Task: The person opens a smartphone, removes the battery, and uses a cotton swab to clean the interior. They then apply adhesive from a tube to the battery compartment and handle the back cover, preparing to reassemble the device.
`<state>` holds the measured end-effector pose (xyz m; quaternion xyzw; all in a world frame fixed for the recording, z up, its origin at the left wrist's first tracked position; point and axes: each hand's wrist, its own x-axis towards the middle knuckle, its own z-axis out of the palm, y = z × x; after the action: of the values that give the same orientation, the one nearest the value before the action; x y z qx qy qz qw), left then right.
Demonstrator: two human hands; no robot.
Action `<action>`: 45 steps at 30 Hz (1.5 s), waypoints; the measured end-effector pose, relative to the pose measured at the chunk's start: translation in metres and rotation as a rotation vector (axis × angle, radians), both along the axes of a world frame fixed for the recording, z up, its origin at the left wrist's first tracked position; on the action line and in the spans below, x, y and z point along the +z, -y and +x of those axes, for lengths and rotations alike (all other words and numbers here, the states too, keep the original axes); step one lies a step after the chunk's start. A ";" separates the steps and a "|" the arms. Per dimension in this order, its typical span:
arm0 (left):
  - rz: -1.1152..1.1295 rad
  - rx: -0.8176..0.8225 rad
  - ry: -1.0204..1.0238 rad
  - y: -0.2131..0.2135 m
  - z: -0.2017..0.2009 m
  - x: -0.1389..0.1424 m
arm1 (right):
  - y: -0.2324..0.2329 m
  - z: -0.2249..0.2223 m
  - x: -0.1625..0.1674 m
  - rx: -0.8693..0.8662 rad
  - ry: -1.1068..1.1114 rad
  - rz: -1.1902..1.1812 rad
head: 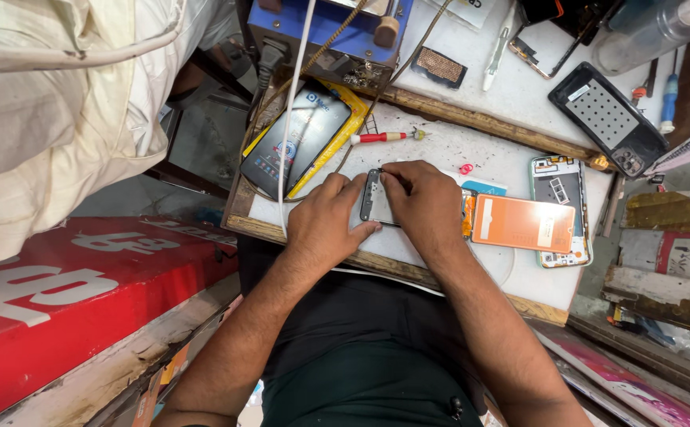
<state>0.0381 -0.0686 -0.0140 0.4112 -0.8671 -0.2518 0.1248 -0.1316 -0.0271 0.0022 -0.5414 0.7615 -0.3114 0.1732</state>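
Note:
A small phone part, a dark frame with a grey middle [374,199], lies on the white worktop [479,154] between my hands. My left hand [331,221] grips its left side, thumb along the lower edge. My right hand [424,204] covers its right side, fingertips pinched at the upper edge; whether they hold a tool is hidden. An opened phone with an orange battery [523,223] lies just right of my right hand.
A dark-screened phone on yellow packaging [297,142], a red-handled screwdriver [384,137], a blue machine with cables [325,32], a black phone back cover [608,119] and a clear bottle [646,32] surround the spot. A red board [60,300] sits at left.

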 end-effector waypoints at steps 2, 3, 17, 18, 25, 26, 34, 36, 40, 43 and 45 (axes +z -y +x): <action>-0.044 -0.001 -0.028 -0.001 0.001 -0.001 | 0.001 0.000 -0.002 -0.020 0.020 0.018; -0.035 0.001 -0.030 -0.001 0.000 -0.002 | 0.001 0.000 -0.003 -0.014 0.004 0.009; -0.073 0.024 -0.080 -0.004 0.003 -0.004 | -0.002 0.004 -0.011 0.003 -0.048 -0.047; -0.075 0.020 -0.082 -0.003 0.003 -0.004 | -0.003 0.005 -0.011 -0.004 -0.053 -0.052; -0.094 0.012 -0.075 -0.005 0.004 -0.010 | -0.003 0.010 -0.015 0.013 -0.091 -0.032; -0.099 0.007 -0.077 -0.005 0.004 -0.011 | -0.002 0.010 -0.015 0.018 -0.090 -0.026; -0.102 0.005 -0.067 -0.003 0.004 -0.013 | -0.001 0.006 -0.011 0.097 -0.070 -0.055; -0.095 0.006 -0.065 -0.004 0.004 -0.013 | -0.001 0.005 -0.011 0.080 -0.056 -0.044; -0.098 0.009 -0.068 -0.004 0.004 -0.013 | 0.001 0.006 -0.012 0.033 -0.074 -0.045; -0.106 0.010 -0.064 -0.004 0.004 -0.013 | 0.002 0.008 -0.012 0.033 -0.088 -0.038; -0.117 0.005 -0.067 -0.003 0.004 -0.014 | 0.002 0.008 -0.012 0.043 -0.086 -0.041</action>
<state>0.0421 -0.0652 -0.0278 0.3966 -0.8747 -0.2139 0.1784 -0.1235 -0.0293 -0.0101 -0.5739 0.7500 -0.2996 0.1355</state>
